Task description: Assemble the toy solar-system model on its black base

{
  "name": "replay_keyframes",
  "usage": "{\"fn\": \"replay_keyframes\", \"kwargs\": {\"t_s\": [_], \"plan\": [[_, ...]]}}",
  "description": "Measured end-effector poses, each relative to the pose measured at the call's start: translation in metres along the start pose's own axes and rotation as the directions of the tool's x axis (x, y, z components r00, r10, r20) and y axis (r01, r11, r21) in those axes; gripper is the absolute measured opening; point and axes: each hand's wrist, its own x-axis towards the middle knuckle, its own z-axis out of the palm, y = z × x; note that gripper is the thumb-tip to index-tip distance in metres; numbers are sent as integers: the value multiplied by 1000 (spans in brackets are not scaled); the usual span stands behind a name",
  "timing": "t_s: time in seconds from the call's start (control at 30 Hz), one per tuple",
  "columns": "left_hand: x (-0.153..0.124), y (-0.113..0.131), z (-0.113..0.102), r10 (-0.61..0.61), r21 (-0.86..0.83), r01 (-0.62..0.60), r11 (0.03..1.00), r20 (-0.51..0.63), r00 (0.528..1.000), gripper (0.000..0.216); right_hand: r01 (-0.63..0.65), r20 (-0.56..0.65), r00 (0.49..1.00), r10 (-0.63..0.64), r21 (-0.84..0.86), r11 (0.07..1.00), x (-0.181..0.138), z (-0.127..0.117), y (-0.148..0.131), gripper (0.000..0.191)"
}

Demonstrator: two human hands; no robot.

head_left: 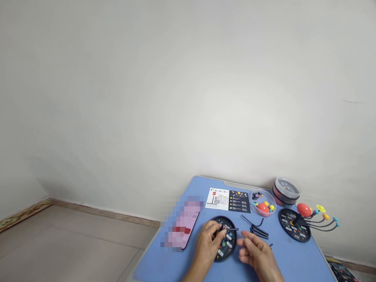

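Note:
My left hand is closed, thumb against fingers, on a thin black rod. The rod lies level above a round black base printed with small coloured planets and white labels. A short dark upright piece shows by my left fingertips; whether the rod joins it I cannot tell. Just right of the rod's free end, my right hand has its fingers loosely bent and apart, with nothing visible in them. Beyond it lies a loose bunch of bent black rods on the blue table.
A printed instruction sheet lies behind the base, beside a clear dish of coloured balls. Stacked round containers stand at the back. An assembled planet model is at right, a phone at left, on the blue table.

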Motion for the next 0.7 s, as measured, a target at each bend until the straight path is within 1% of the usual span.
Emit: {"fn": "replay_keyframes", "kwargs": {"t_s": [0.03,0.07,0.1,0.13,0.17,0.2,0.23,0.27,0.3,0.33,0.37,0.4,0.5,0.6,0.7], "plan": [[0,0,1,-8,1,8,1000,2,1000,20,58,1,998,-58,-128,990,1,-6,-1,56],[0,0,1,-14,3,14,1000,3,1000,20,135,6,990,-139,-276,952,3,-12,-3,51],[0,-1,2,-19,8,19,1000,3,1000,19,216,19,973,-230,-430,876,6,-17,-8,45],[1,-1,2,-22,13,22,1000,3,1000,19,296,54,944,-325,-576,762,10,-23,-14,37],[1,-1,3,-24,17,24,1000,4,1000,19,372,112,900,-421,-698,612,15,-27,-21,31],[1,-1,3,-24,21,24,999,6,1000,19,416,185,860,-475,-794,443,21,-29,-27,27],[1,-1,3,-24,24,23,999,9,1000,20,424,256,830,-496,-867,262,27,-30,-33,25],[1,-1,2,-23,26,23,999,12,1000,20,411,322,806,-497,-909,77,34,-30,-38,25],[1,-1,2,-22,27,22,999,14,1000,20,382,371,789,-490,-921,-82,41,-28,-41,24],[1,0,2,-21,27,21,999,16,1000,21,360,396,780,-484,-917,-170,49,-26,-42,22],[1,0,2,-21,27,21,999,16,1000,21,345,414,773,-481,-910,-230,56,-23,-41,21],[1,0,2,-22,26,21,999,16,1000,21,336,427,764,-483,-903,-267,63,-21,-39,21],[1,-1,2,-21,26,20,999,21,1000,21,324,466,730,-499,-880,-347,80,-17,-30,26],[1,-3,3,-14,18,13,1000,34,999,22,326,512,680,-526,-852,-409,87,-18,-22,31],[1,-3,4,-6,17,5,1000,32,999,22,352,564,626,-539,-820,-451,85,-23,-22,33]]}}
